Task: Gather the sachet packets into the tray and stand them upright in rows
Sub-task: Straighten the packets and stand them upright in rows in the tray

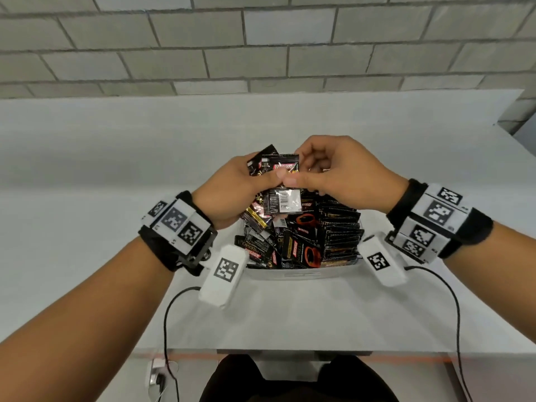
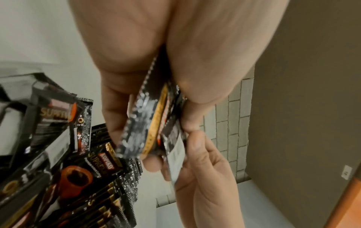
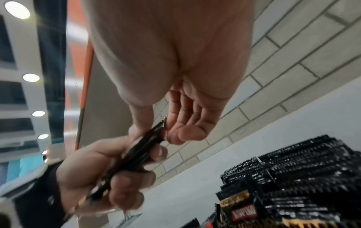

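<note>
Left hand grips sachet stack, long axis 9–3 o'clock | right hand pinches front sachet | tray at 6 o'clock

Bare lab (block wall, white table)

We see both forearms reaching in from the lower corners of the head view, wrists banded, meeting at centre frame. Our left hand has fingers and thumb curled in a tight grip. Our right hand pinches with thumb and forefinger, touching the left thumb, other fingers loosely curled.
</note>
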The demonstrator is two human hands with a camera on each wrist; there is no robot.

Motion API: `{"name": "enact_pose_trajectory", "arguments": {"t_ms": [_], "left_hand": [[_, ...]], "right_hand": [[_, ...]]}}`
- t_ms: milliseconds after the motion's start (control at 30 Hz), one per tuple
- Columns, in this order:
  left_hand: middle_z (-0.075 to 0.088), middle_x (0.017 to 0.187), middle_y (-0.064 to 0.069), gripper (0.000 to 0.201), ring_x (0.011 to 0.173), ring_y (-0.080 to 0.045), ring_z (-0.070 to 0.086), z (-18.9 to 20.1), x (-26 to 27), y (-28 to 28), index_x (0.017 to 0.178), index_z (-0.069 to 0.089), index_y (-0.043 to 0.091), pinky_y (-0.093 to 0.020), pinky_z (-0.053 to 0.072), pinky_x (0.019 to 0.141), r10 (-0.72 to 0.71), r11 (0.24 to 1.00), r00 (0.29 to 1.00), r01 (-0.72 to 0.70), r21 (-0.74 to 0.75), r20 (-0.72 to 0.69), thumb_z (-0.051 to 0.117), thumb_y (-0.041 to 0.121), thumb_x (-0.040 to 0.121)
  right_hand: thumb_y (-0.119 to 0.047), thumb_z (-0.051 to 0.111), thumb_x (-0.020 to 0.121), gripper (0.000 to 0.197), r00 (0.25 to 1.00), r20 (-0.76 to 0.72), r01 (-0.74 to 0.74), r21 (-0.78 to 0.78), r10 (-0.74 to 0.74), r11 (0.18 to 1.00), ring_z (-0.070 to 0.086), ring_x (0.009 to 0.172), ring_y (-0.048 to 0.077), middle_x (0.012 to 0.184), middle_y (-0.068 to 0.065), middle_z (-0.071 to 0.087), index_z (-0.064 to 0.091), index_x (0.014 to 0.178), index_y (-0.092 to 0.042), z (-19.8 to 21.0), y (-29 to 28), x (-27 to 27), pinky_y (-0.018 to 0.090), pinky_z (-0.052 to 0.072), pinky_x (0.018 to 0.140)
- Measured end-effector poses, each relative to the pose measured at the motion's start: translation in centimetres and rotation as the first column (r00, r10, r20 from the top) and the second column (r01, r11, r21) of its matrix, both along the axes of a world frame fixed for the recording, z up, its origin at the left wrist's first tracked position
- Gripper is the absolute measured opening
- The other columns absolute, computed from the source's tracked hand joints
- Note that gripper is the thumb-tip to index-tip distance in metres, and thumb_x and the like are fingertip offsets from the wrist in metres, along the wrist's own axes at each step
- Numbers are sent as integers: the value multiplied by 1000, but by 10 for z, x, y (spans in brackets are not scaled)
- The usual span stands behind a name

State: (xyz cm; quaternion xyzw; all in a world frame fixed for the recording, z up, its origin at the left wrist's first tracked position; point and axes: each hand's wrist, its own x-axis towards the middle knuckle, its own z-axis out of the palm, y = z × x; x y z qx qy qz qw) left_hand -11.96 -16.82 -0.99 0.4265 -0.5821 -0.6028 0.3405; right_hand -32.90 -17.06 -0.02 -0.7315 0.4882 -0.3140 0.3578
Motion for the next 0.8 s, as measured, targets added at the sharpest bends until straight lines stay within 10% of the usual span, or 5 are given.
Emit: {"name": "enact_pose_trajectory", "arguments": {"t_ms": [267,433,567,800], "left_hand": [[69,94,-26,27,67,-34,69,-16,11,13,122,61,-1,-38,61,60,213,943,953,-142,301,-215,54,16,103],[67,85,-25,38,64,-32,68,-24,11,23,124,56,-8,-38,59,60,214,935,959,-147,323,-185,53,24,104],[72,102,-23,44,85,-35,73,-18,2,30,123,60,-4,-41,62,72,233,929,941,-141,343,-244,57,33,99],[69,117,-28,40,107,-44,69,-25,-2,32,127,56,-8,-56,57,91,249,968,938,-238,77,-240,69,1,91]], "right_hand": [[-26,84,81,13,979,89,192,-95,-184,977,56,60,12,69,2,67,77,92,-27,6,-3,-30,29,47,64],[13,60,82,24,947,320,17,-143,30,990,68,68,24,76,10,73,74,87,-5,3,17,-21,31,56,68],[-3,53,77,24,942,324,-54,-111,87,992,66,73,36,78,10,75,77,80,-5,-15,25,-12,37,51,72],[-30,86,74,41,974,221,-52,15,47,999,69,81,32,93,9,72,66,107,-16,-23,25,-10,49,56,78]]}}
